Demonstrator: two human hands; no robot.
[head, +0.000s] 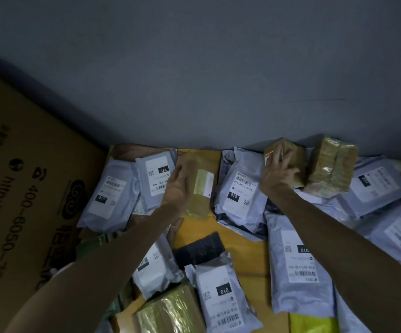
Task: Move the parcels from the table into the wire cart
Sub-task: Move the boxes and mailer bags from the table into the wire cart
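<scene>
**Head view.**

**Left hand.** My left hand [178, 186] grips a taped brown box [200, 188]. The fingers curl over its far left side and the palm lies against it. The box is tilted, with a pale label on its upper face. It sits over the far-left part of the table [245, 243], between two groups of grey mailers. I cannot tell whether its lower end touches the surface.

**Right hand.** My right hand [278, 175] holds a small brown carton [290, 162] at the far edge, close against the wall [194, 68]. The fingers are spread and bent over its top face, with the thumb at its near side. The carton touches a bubble-wrapped parcel [331, 171] just to its right, also at the far edge.

**Other parcels on the table.**
- Two lie in the far-left corner: a mailer marked 231 [157, 179] and a left corner mailer [109, 195], overlapping.
- A centre mailer [240, 195] lies between my forearms.
- A long mailer [298, 263] lies partly under my right forearm.
- The right-edge mailers [382, 186] lie piled on one another.
- A black parcel [199, 248] lies mid-table, on bare wood.
- A near mailer [221, 292] lies toward the near edge, touching a tape-wrapped box [170, 311] on its left.
- A yellow bag [314, 323] lies at the near edge, cut off by the frame.

**Surroundings.** A large cardboard carton [26, 188] stands along the left edge. The light is dim, and most of the label print is unreadable.
</scene>
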